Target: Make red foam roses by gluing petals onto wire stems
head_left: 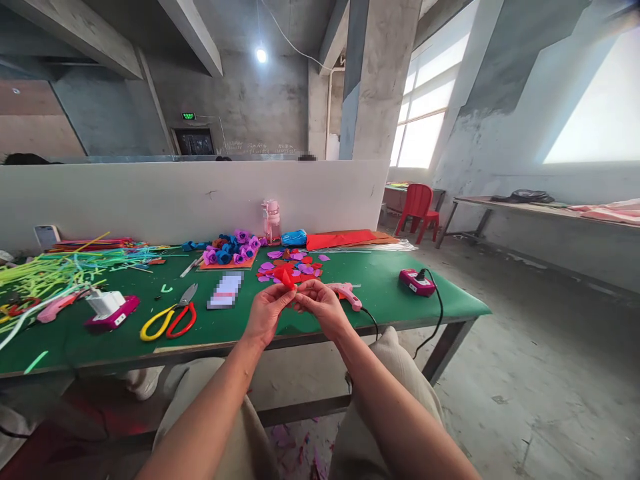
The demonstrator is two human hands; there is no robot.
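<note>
Two forearms (pixel 220 393), left hand (pixel 266 312) and right hand (pixel 323 307), fingers of both clamped on one red, pointed, folded piece (pixel 285 277), one pair of scissors (pixel 176 316), two glue guns (pixel 346 293)

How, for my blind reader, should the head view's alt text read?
A left hand and right hand hold a red piece at a green table with red and purple cutouts, purple and blue flowers and scissors.

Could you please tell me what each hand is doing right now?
Left hand: closed on the red petal piece.
Right hand: closed, fingertips at its base.
</note>
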